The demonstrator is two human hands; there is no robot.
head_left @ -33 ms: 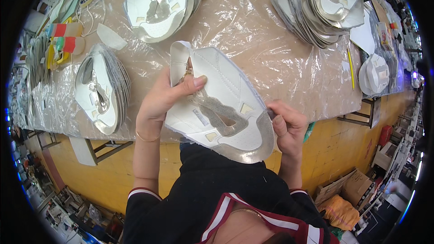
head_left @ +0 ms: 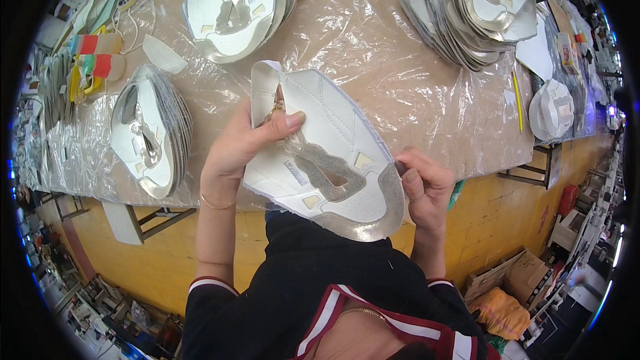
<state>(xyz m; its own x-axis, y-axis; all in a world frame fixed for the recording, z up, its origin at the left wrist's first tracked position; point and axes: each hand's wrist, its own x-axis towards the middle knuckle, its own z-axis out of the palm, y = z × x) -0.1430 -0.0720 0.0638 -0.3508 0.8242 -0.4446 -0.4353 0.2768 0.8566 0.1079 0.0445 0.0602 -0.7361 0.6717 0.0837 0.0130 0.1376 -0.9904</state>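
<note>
I hold a flat white shoe upper (head_left: 333, 135) with a silver toe edge and a grey glittery centre strip above the near edge of the table. My left hand (head_left: 241, 145) grips its left side, thumb pressed on top near the tongue opening. My right hand (head_left: 421, 183) pinches its right edge by the silver trim. The upper is tilted, with its toe end toward my body.
The table (head_left: 380, 60) is covered with clear plastic sheet. Stacks of similar uppers lie at the left (head_left: 150, 135), top centre (head_left: 235, 7) and top right (head_left: 480, 7). A smaller white stack (head_left: 553, 110) and a yellow pencil (head_left: 518, 101) lie at the right. Coloured rolls (head_left: 93, 60) sit far left. A cardboard box (head_left: 527, 277) stands on the floor.
</note>
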